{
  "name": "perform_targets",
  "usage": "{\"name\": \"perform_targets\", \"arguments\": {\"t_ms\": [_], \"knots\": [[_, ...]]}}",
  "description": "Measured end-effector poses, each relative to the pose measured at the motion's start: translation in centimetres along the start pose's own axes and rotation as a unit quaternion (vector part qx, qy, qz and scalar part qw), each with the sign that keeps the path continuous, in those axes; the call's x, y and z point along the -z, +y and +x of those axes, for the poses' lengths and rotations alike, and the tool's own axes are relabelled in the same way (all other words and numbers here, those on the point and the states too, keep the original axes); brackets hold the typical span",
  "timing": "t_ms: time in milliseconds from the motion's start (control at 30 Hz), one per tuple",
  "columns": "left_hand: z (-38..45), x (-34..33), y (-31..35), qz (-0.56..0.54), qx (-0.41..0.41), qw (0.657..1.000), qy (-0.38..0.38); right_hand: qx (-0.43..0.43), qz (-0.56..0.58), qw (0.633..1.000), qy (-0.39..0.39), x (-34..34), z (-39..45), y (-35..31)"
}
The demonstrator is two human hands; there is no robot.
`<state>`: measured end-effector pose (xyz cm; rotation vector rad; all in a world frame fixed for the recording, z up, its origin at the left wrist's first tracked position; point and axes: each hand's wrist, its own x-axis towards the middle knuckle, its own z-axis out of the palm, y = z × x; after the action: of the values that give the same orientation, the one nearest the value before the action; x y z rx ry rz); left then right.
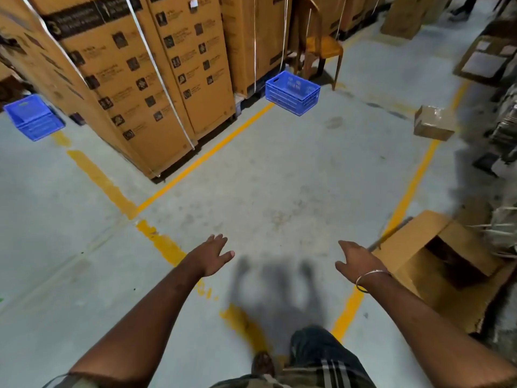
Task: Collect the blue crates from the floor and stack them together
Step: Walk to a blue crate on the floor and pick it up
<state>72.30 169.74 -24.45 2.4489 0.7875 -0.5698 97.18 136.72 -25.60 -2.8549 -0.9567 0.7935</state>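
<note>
Cartons point(145, 88): tall strapped cardboard stacks fill the upper left and top of the frame. They stand between the two crates, so no straight path joins them; a carried crate could clip a carton corner or snag one of the white straps.
Floor point(279, 177): grey concrete with yellow lines crossing it. The person's shadow falls at lower centre, and a foot shows at the bottom edge. Walking with the view blocked by a crate in the arms risks a trip.
Open box point(436, 264): flattened, gaping carton at lower right, just beside the right forearm. It lies along the right-hand yellow line and is the nearest thing to stumble over.
Centre crate point(292, 92): blue, slatted, looks empty, on the floor at upper centre just beside the carton stack and in front of an orange chair point(321, 51). Lifting it in that tight corner could knock the chair legs.
Left crate point(33, 117): blue, at the left edge, partly hidden by the cartons, well apart from the other crate. It is easy to miss, which would leave the stack incomplete.
Small parcel point(433, 123): taped brown box at the right, on the floor near the yellow line, another obstacle on the way.
Left hand point(212, 254): fingers spread, holding nothing, well short of either crate.
Right hand point(355, 260): fingers relaxed and apart, empty, with a bangle at the wrist.
Progress: no crate is collected yet, by my judgement; a crooked placement could make the stack slide.
</note>
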Motion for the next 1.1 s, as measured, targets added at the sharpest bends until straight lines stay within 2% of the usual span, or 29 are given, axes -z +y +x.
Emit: {"name": "perform_targets", "arguments": {"t_ms": [233,467,633,800,933,1100], "knots": [[16.3,8.4,2.7,0.016,-0.02,1.0,-0.012,-0.038,0.039,0.998,-0.015,4.7,15.5,1.1],[29.8,17.4,4.9,-0.029,0.014,0.999,0.018,-0.065,0.047,0.996,-0.047,13.6,32.6,1.7],[39.9,23.3,4.4,-0.032,0.028,0.999,0.015,-0.036,0.054,0.998,-0.01,20.7,44.8,-0.8],[53.2,28.7,2.8,-0.024,0.029,0.999,-0.015,-0.027,0.058,0.998,-0.007,25.2,57.6,-3.0],[64.5,34.3,1.4,-0.034,0.03,0.998,-0.044,-0.067,0.067,0.995,-0.022,29.1,67.3,-4.5],[78.3,43.7,1.2,0.017,0.02,0.997,-0.073,-0.11,0.096,0.989,-0.018,35.0,78.0,-5.5]]}}
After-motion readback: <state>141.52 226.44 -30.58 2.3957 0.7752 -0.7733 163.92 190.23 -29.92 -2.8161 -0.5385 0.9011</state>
